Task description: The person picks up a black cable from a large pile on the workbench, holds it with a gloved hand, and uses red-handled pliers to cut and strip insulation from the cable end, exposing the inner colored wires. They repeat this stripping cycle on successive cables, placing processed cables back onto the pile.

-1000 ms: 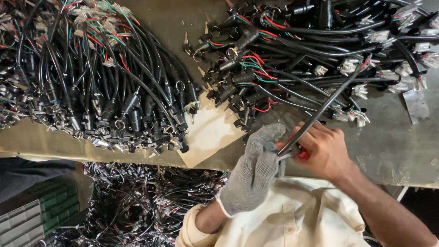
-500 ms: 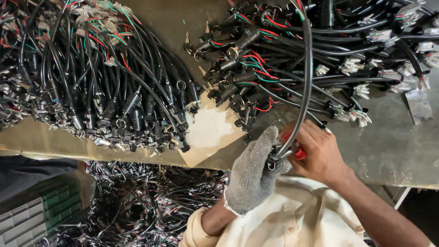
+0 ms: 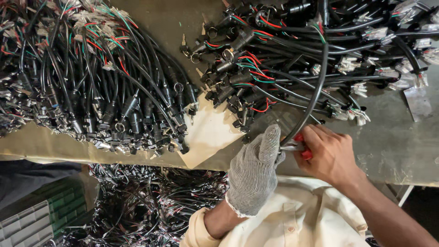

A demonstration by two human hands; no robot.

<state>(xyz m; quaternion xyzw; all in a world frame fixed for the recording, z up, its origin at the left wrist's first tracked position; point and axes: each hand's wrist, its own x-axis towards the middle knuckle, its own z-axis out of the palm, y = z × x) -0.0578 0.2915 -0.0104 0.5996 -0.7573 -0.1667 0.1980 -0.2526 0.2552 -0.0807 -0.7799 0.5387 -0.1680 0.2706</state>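
Currently one black cable point(image 3: 315, 91) is mid-work: gloved left hand point(image 3: 254, 176) pinches its end, bare right hand point(image 3: 331, 153) grips a red-handled tool point(image 3: 299, 145) there. Left pile point(image 3: 91, 82) looks sorted; right pile point(image 3: 311, 55) remains.

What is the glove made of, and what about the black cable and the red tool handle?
The glove on the left hand looks like knitted grey-white cotton or similar yarn: the weave shows. The black cable looks rubber or plastic coated, smooth with a dull shine, and it bends in a curve. The red tool handle in the right hand looks like glossy plastic or rubber; it is mostly hidden.
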